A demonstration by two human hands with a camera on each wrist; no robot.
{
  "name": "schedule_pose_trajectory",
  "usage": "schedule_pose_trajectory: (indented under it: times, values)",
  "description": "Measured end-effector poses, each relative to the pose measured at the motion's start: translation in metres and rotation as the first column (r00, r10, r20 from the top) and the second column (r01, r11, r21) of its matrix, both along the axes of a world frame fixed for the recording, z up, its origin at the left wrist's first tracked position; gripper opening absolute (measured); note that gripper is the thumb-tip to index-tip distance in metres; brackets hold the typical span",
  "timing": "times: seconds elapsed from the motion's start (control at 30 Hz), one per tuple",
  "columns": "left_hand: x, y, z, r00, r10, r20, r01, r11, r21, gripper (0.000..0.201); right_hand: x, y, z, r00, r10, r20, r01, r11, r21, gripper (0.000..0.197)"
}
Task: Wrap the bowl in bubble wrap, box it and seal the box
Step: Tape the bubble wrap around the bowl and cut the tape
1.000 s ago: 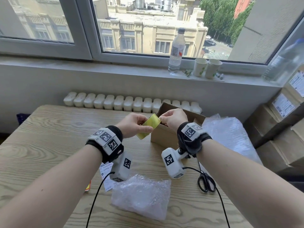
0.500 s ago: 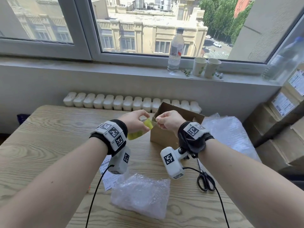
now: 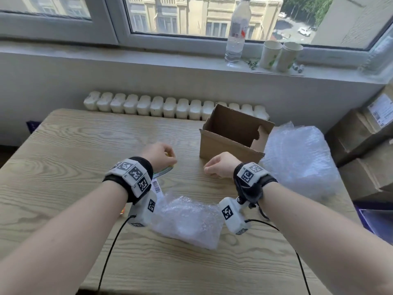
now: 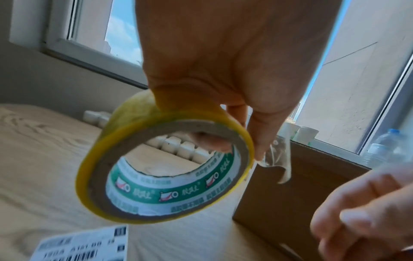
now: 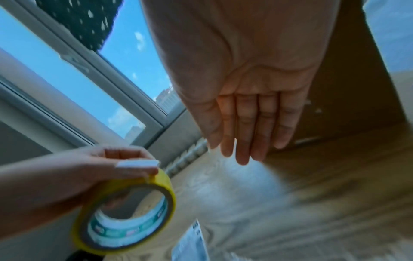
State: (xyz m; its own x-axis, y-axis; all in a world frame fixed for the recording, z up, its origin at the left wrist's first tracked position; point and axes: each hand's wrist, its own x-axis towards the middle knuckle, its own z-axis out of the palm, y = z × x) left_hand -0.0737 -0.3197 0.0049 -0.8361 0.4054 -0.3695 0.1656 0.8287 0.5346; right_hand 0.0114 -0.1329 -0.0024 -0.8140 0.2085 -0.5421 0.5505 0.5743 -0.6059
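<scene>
My left hand [image 3: 159,157] hangs just above the table and grips a yellow tape roll [image 4: 134,114], thumb inside the core. A short clear loose end [image 4: 279,159] of tape dangles from the roll. In the head view only a sliver of the roll [image 3: 168,169] shows under the hand. My right hand [image 5: 243,128] is beside it, apart, fingers straight and holding nothing. The open cardboard box [image 3: 231,143] stands just beyond the right hand [image 3: 220,166]. A bubble-wrap bundle [image 3: 187,220] lies between my wrists; its contents are hidden.
A large loose sheet of bubble wrap [image 3: 297,160] lies right of the box. A printed label [image 3: 157,186] lies under my left wrist. A bottle [image 3: 237,30] and two paper cups [image 3: 280,55] stand on the windowsill. Stacked cartons [image 3: 365,158] are at the right.
Both hands dropped from in front of the box toward the table and moved apart. My right hand let go of the tape end. The head view tilted down.
</scene>
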Motion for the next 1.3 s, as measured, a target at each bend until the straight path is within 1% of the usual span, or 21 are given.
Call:
schedule_pose_trajectory:
  times: [0.03, 0.1, 0.17, 0.23, 0.27, 0.3, 0.37, 0.47, 0.6, 0.7, 0.8, 0.93, 0.97, 1.0, 1.07, 1.1, 1.2, 1.23, 1.3]
  values:
    - [0.004, 0.0, -0.004, 1.0, -0.012, 0.004, 0.012, 1.0, -0.01, 0.013, 0.004, -0.005, -0.008, 0.998, 0.044, 0.044, -0.045, 0.999, 0.015, 0.016]
    - [0.014, 0.001, -0.01, 0.999, -0.054, -0.001, 0.054, 0.994, -0.095, 0.014, 0.009, -0.014, -0.023, 0.987, 0.119, 0.109, -0.121, 0.993, 0.012, 0.02]
    - [0.021, 0.002, -0.018, 0.995, -0.104, -0.014, 0.098, 0.971, -0.218, 0.016, 0.015, -0.02, -0.035, 0.962, 0.202, 0.186, -0.206, 0.979, 0.002, 0.03]
    - [0.025, 0.002, -0.025, 0.991, -0.135, -0.006, 0.127, 0.945, -0.3, 0.021, 0.021, -0.023, -0.047, 0.926, 0.273, 0.262, -0.279, 0.96, -0.013, 0.04]
    - [0.026, 0.002, -0.029, 0.99, -0.137, 0.007, 0.132, 0.938, -0.321, 0.023, 0.023, -0.024, -0.053, 0.914, 0.287, 0.286, -0.295, 0.955, -0.013, 0.04]
    - [0.027, 0.001, -0.033, 0.99, -0.136, 0.022, 0.136, 0.932, -0.335, 0.026, 0.025, -0.025, -0.059, 0.912, 0.289, 0.289, -0.299, 0.954, -0.01, 0.035]
    - [0.028, -0.002, -0.039, 0.987, -0.155, 0.049, 0.162, 0.912, -0.376, 0.031, 0.027, -0.026, -0.07, 0.923, 0.259, 0.284, -0.269, 0.963, -0.002, 0.024]
    - [0.03, -0.005, -0.05, 0.975, -0.203, 0.09, 0.222, 0.873, -0.435, 0.042, 0.028, -0.026, -0.08, 0.942, 0.189, 0.279, -0.178, 0.982, -0.062, 0.024]
    - [0.03, -0.01, -0.063, 0.976, -0.184, 0.116, 0.216, 0.868, -0.448, 0.05, 0.029, -0.025, -0.087, 0.944, 0.14, 0.3, -0.108, 0.987, -0.122, 0.024]
    - [0.034, -0.01, -0.067, 0.978, -0.165, 0.126, 0.204, 0.874, -0.441, 0.056, 0.028, -0.029, -0.09, 0.945, 0.102, 0.309, -0.068, 0.99, -0.121, 0.015]
    - [0.039, -0.007, -0.07, 0.974, -0.181, 0.136, 0.223, 0.87, -0.44, 0.066, 0.025, -0.032, -0.09, 0.956, 0.063, 0.286, -0.036, 0.994, -0.099, 0.012]
    - [0.041, -0.002, -0.07, 0.966, -0.225, 0.129, 0.259, 0.848, -0.463, 0.067, 0.025, -0.035, -0.092, 0.975, 0.031, 0.221, -0.013, 0.997, -0.081, 0.007]
    - [0.04, -0.001, -0.069, 0.964, -0.233, 0.13, 0.267, 0.843, -0.467, 0.067, 0.026, -0.035, -0.09, 0.976, 0.044, 0.212, -0.025, 0.996, -0.091, 0.009]
    - [0.04, -0.001, -0.068, 0.962, -0.24, 0.129, 0.272, 0.838, -0.472, 0.067, 0.027, -0.033, -0.089, 0.973, 0.073, 0.217, -0.05, 0.993, -0.111, 0.022]
    - [0.041, -0.002, -0.067, 0.961, -0.243, 0.13, 0.275, 0.83, -0.484, 0.067, 0.03, -0.029, -0.085, 0.947, 0.169, 0.272, -0.134, 0.981, -0.143, 0.05]
    - [0.041, -0.002, -0.067, 0.961, -0.242, 0.131, 0.275, 0.828, -0.488, 0.068, 0.032, -0.027, -0.081, 0.93, 0.213, 0.299, -0.177, 0.974, -0.143, 0.058]
    - [0.042, -0.002, -0.066, 0.96, -0.247, 0.13, 0.279, 0.823, -0.494, 0.069, 0.031, -0.027, -0.079, 0.878, 0.297, 0.377, -0.292, 0.954, -0.072, 0.073]
    - [0.043, -0.002, -0.065, 0.96, -0.248, 0.127, 0.278, 0.822, -0.497, 0.069, 0.031, -0.03, -0.079, 0.861, 0.31, 0.404, -0.328, 0.944, -0.025, 0.079]
    - [0.045, -0.002, -0.065, 0.961, -0.25, 0.12, 0.277, 0.819, -0.502, 0.07, 0.032, -0.036, -0.084, 0.846, 0.304, 0.438, -0.358, 0.933, 0.043, 0.083]
